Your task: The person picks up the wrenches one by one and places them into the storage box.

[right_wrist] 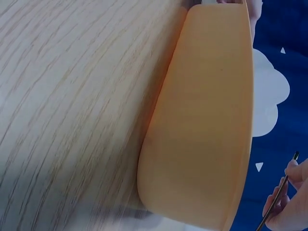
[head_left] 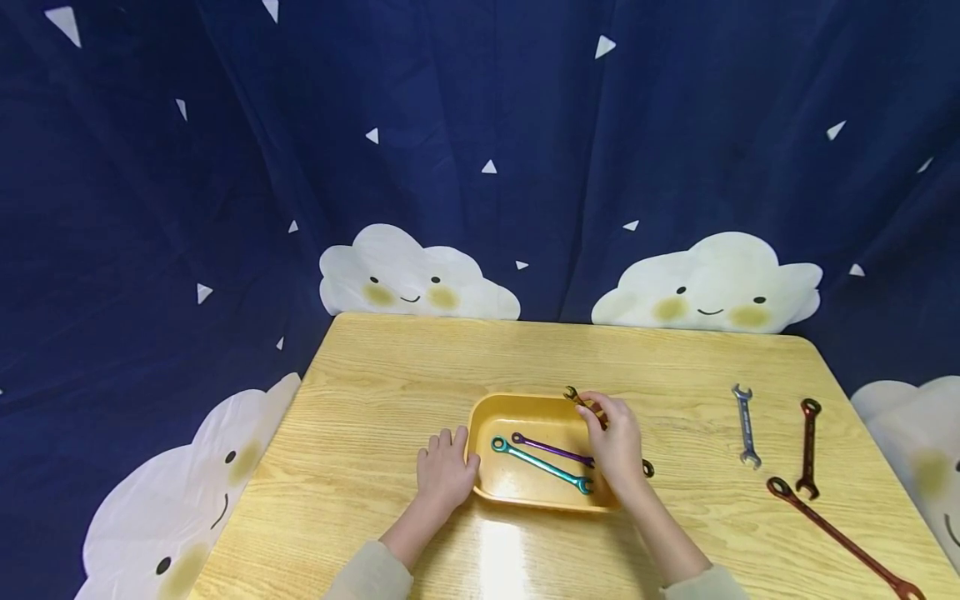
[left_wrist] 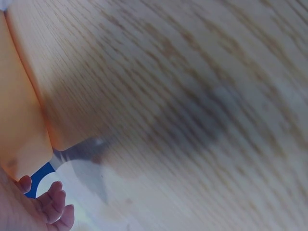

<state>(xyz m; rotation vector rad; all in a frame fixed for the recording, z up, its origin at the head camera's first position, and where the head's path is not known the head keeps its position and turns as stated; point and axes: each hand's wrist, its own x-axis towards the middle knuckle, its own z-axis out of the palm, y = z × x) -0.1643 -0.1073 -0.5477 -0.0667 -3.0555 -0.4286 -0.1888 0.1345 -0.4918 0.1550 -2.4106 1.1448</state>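
Note:
A yellow-orange plastic tray (head_left: 540, 504) stands on the table, also in both wrist views. In it lie a teal combination wrench (head_left: 542, 465) and a thinner purple wrench (head_left: 553, 449). My right hand (head_left: 617, 437) pinches a dark gold wrench (head_left: 573, 395) above the tray's right side; its ring end shows beyond my wrist and its middle is hidden by the hand. The same wrench (right_wrist: 274, 204) appears thin, edge-on, in the right wrist view. My left hand (head_left: 445, 471) is at the tray's left rim, fingers loosely extended, thumb by the edge.
To the right on the wooden table (head_left: 360, 400) lie a silver open-ended wrench (head_left: 746, 425), a short dark red wrench (head_left: 809, 448) and a long red wrench (head_left: 840, 537). A navy curtain (head_left: 450, 83) with white clouds hangs behind the table.

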